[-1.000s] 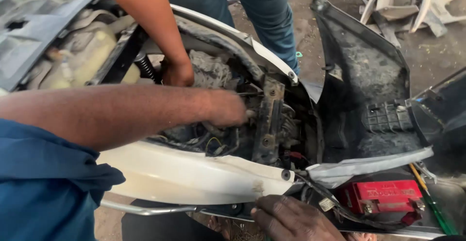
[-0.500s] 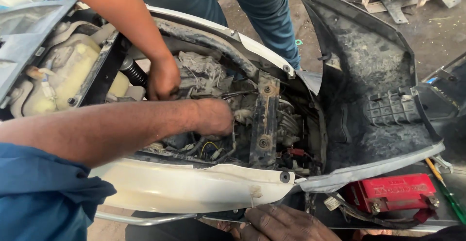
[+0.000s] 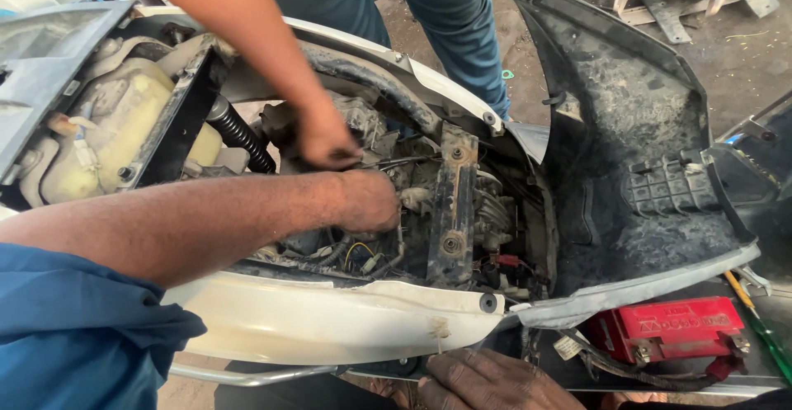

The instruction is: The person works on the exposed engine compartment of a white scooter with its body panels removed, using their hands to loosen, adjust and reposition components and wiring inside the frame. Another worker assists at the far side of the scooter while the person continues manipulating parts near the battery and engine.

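Note:
My left hand (image 3: 369, 200), on a bare forearm with a blue sleeve, reaches into the open engine bay (image 3: 462, 212) of a white scooter. Its fingers are buried among hoses and wires beside a rusty metal bracket (image 3: 450, 204), so what they hold is hidden. My right hand (image 3: 487, 381) lies flat at the bottom edge, under the white side panel (image 3: 330, 319), holding nothing. Another person's hand (image 3: 326, 139) comes down from the top and touches engine parts just above my left hand.
A red battery (image 3: 672, 327) sits in the footboard at lower right, with a green-handled screwdriver (image 3: 763, 327) beside it. The black underseat cover (image 3: 627, 154) stands raised on the right. A yellowish fuel tank (image 3: 115, 121) and a black spring (image 3: 239, 134) lie left. The other person's legs (image 3: 445, 22) stand behind.
My left hand has shifted slightly left and deeper into the engine bay. The other person's hand has come down closer to mine. My right hand has barely moved.

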